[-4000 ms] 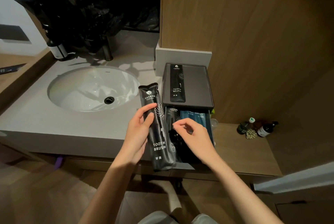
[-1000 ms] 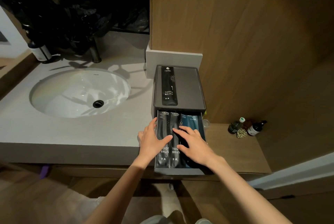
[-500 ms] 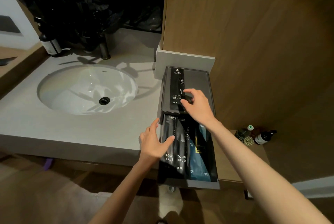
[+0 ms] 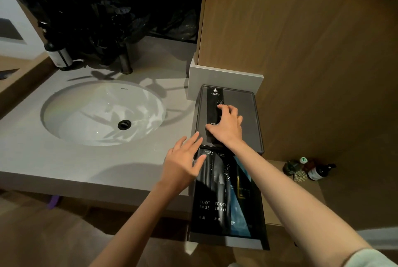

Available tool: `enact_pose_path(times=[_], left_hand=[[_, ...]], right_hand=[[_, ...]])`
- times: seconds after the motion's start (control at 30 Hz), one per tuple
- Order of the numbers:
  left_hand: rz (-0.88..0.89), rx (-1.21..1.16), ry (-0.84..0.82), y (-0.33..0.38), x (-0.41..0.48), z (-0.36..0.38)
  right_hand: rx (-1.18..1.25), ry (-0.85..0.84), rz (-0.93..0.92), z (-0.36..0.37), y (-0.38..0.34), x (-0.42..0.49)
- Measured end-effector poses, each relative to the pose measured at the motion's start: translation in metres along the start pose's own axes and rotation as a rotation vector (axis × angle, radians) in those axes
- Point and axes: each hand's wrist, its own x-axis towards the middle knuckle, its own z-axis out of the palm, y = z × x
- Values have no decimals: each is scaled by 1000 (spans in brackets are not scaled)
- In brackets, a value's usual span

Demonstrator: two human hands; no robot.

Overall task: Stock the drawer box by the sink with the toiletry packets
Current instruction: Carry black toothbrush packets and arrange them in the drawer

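Lengthwise atop drawer box (image 4: 247, 107), packet (image 4: 213, 100), logo rearward

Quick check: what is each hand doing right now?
Left hand: open, fingers spread, at the drawer's left edge, holding nothing.
Right hand: grips the packet on top of the box.

Your dark grey drawer box (image 4: 247, 115) sits right of centre in the frame, at the right end of the pale counter. Its flat top has a raised rim. A black toothbrush packet (image 4: 213, 100) lies lengthwise on the left side of that top, with its white logo at the far end. Your right hand (image 4: 226, 126) grips its near half. Below, the drawer (image 4: 226, 242) is pulled out toward the bottom of the frame. Inside, two black packets (image 4: 212, 193) marked TOOTH BRUSH lie flat side by side on the left. A blue packet (image 4: 241, 215) lies flat just to their right.
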Motion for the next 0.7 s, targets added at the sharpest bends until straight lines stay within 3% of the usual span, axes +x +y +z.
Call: enact_pose_path(times=[0.33, 0.53, 0.7], left_hand=[[41, -66, -23, -1, -4, -4], [12, -159, -172, 4, -2, -17], [-27, -355, -31, 18, -11, -36]], right_hand=[[149, -85, 106, -14, -1, 10], [471, -44, 109, -19, 10, -2], [636, -47, 32, -47, 17, -37]])
